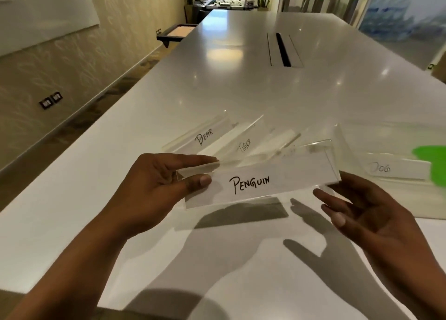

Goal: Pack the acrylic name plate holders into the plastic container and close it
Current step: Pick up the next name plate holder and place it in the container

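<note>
My left hand (164, 182) pinches the left end of a clear acrylic name plate holder reading "PENGUIN" (260, 182), held above the white table. My right hand (357, 211) is open, palm up, just below and right of the holder's right end, fingers apart and holding nothing. Behind it lie two more holders on the table, "BEAR" (205, 136) and "TIGER" (245, 145). The clear plastic container (345, 141) stands at the right, with a "DOG" holder (391, 168) lying inside it.
The long white table (217, 83) stretches away, with a cable slot (283, 49) in its middle. A green piece (432, 160) shows at the right edge by the container. The table's left edge drops to a carpeted floor along the wall.
</note>
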A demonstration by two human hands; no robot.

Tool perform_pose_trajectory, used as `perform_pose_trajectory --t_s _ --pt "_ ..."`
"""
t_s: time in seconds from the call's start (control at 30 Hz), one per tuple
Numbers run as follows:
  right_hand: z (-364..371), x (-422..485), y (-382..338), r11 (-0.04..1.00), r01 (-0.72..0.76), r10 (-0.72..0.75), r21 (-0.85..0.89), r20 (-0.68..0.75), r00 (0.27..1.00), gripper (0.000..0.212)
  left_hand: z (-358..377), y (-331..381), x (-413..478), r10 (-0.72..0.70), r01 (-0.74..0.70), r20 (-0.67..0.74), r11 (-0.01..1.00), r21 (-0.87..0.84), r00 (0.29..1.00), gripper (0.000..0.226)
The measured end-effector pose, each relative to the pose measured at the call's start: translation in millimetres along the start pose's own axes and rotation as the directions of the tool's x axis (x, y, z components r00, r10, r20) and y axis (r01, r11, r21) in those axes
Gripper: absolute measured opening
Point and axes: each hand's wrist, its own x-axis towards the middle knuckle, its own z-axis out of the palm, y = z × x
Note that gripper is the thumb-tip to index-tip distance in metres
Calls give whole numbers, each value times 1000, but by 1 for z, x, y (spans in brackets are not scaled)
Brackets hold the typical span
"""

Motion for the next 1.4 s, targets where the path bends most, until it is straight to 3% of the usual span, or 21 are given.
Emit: perform_pose_trajectory --t_s 0.13,0.27,0.43,0.63,0.8,0.93,1.13,1.4 --pt "-7 1 -6 997 -3 0 83 31 1000 74 14 5 5 29 -37 113 997 74 993 28" --pt "-13 0 -11 993 -34 29 112 44 999 75 26 11 8 80 -88 185 995 38 980 29" --pt "-14 -3 -11 993 -27 30 113 -23 999 61 35 15 13 126 -136 142 989 61 982 33" --pt "-12 -5 -12 984 1 22 178 -128 992 63 43 9 14 150 -156 167 987 25 975 35" --pt "-18 -3 -11 963 10 47 268 -205 978 66 47 -1 14 137 -115 152 983 -146 979 69" --pt "-22 -1 -12 956 12 52 292 -210 976 69 54 -6 14 165 -134 129 966 -220 978 84" --pt "-25 3 -15 959 9 55 284 -215 975 71 65 -8 13 184 -166 44 949 -269 982 71" --pt "-27 7 -18 952 24 46 305 -218 975 73 69 -2 14 164 -160 -6 956 -247 986 70"
